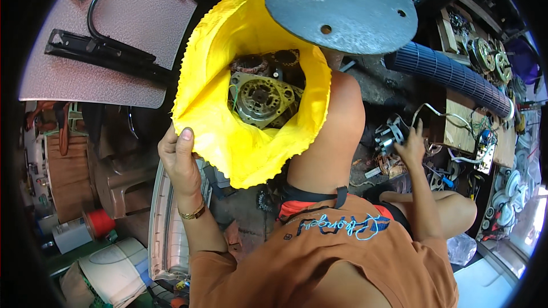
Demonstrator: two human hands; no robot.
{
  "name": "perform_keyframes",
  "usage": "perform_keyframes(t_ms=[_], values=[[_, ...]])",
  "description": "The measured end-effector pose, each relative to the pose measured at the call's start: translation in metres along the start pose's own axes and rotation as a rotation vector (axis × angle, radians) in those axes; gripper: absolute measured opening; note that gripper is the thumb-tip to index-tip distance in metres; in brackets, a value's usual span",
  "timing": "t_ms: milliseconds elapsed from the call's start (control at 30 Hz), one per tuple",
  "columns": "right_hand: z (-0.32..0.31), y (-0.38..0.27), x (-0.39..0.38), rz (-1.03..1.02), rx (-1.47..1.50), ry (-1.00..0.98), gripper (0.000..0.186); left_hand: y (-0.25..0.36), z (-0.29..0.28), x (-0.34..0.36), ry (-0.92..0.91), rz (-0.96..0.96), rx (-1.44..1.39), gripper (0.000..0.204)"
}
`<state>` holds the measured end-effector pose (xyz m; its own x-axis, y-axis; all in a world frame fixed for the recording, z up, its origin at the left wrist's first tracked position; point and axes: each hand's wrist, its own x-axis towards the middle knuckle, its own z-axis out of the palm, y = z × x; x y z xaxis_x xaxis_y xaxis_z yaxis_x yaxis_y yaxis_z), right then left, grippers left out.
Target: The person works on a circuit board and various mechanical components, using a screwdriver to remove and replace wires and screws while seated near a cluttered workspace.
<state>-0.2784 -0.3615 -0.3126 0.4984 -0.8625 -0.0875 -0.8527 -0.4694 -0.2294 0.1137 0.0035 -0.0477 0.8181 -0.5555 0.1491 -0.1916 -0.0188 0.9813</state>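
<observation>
A yellow woven sack (pixel 212 80) with a jagged rim stands open in front of me. Inside it lie metal motor parts, among them a dirty flange with a round centre (pixel 264 100) and what looks like a copper winding. My left hand (pixel 181 154) grips the near left rim of the sack, thumb on the outside. On the right, my right hand (pixel 413 147) reaches down with its fingers apart, beside a silver finned motor part (pixel 390 136). Whether it touches that part I cannot tell for sure. A white cable (pixel 442 109) runs close by.
A round grey plate with holes (pixel 348 5) overhangs the sack's far right side. Beyond it lies a dark ribbed cylinder (pixel 451 77). Loose metal parts crowd the right. At left are a textured pinkish panel (pixel 131 28), a brown stool (pixel 120 179) and a red-ended container (pixel 100 223).
</observation>
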Motion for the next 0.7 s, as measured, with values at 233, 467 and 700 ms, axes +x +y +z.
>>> perform_keyframes(t_ms=[233,467,700], values=[[-0.228,-0.063,-0.046,-0.264,0.183,-0.059,0.066,-0.004,0.012,0.016,-0.068,0.099,-0.254,0.038],[-0.380,-0.160,-0.049,-0.853,0.181,0.389,0.069,-0.004,0.013,0.014,-0.048,0.114,-0.353,0.034],[-0.374,-0.342,0.001,-1.214,0.210,0.552,0.060,-0.011,0.005,0.017,0.012,0.130,-0.427,0.038]])
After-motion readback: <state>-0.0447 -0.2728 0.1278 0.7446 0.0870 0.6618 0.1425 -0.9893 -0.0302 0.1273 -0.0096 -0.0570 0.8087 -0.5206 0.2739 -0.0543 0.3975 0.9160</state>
